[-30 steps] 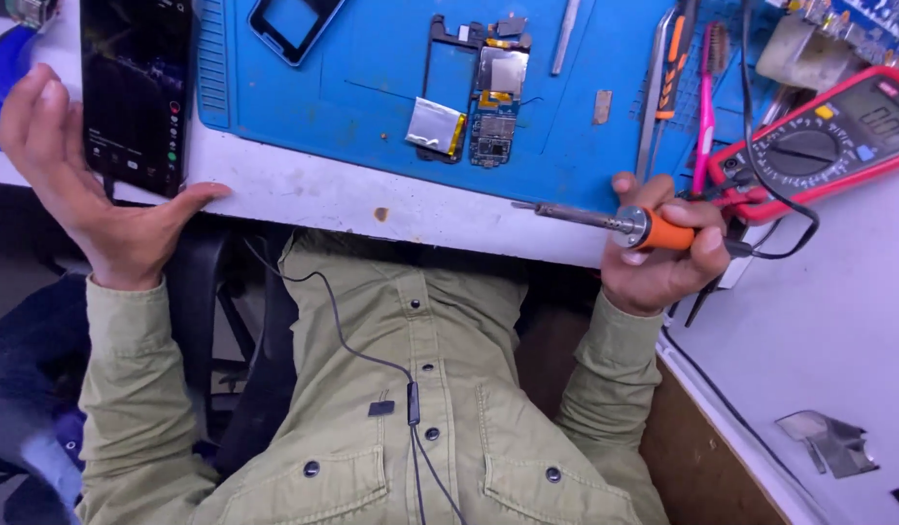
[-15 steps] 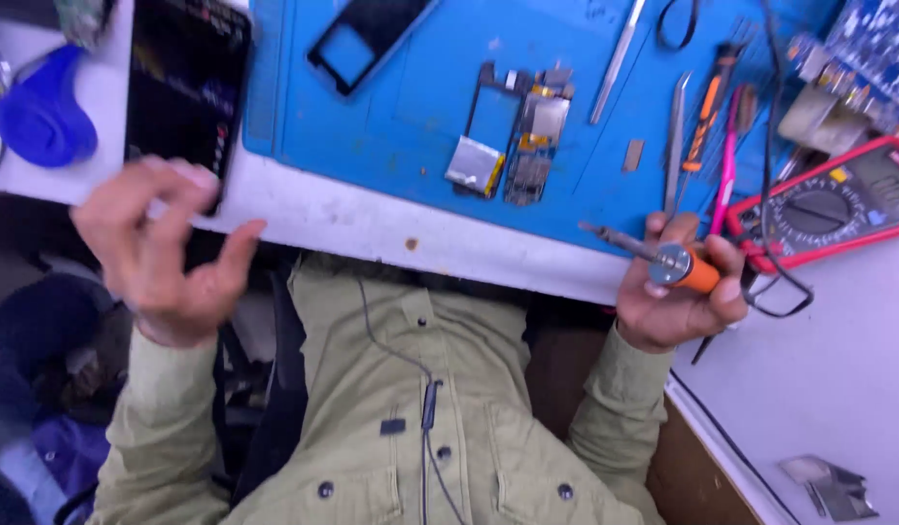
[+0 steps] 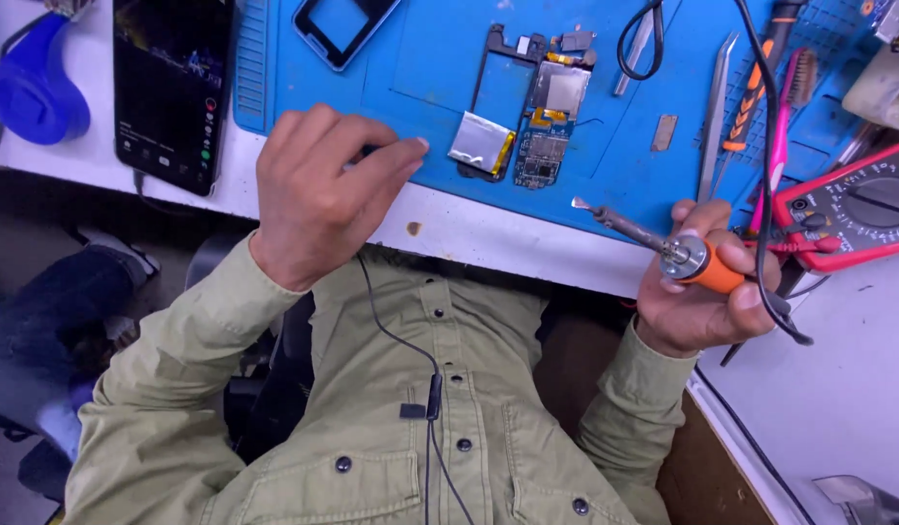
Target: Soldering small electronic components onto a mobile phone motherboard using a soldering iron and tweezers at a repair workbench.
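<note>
While your right hand [image 3: 697,306] grips the orange handle of the soldering iron [image 3: 663,251] at the right of the frame, its metal tip points up and left, off the blue mat [image 3: 605,185], so the hot end touches nothing. Your fingers are wrapped all the way round the handle, and the black cord trails off past them to the right.

Your left hand [image 3: 318,194] is left of the middle. It holds nothing. The fingers are bent and loose, with the tips resting on the lower edge of the mat, near the opened phone [image 3: 527,107].

That phone lies flat in the upper middle of the frame, with its silver battery [image 3: 481,146] turned out to one side so the green board shows.

Tweezers [image 3: 714,117] and a pink brush [image 3: 782,126] lie side by side at the upper right, close to your right hand. A red meter [image 3: 858,209] sits at the right edge. A dark phone [image 3: 170,87] lies on the white table [image 3: 488,238] at the upper left, off the mat.
</note>
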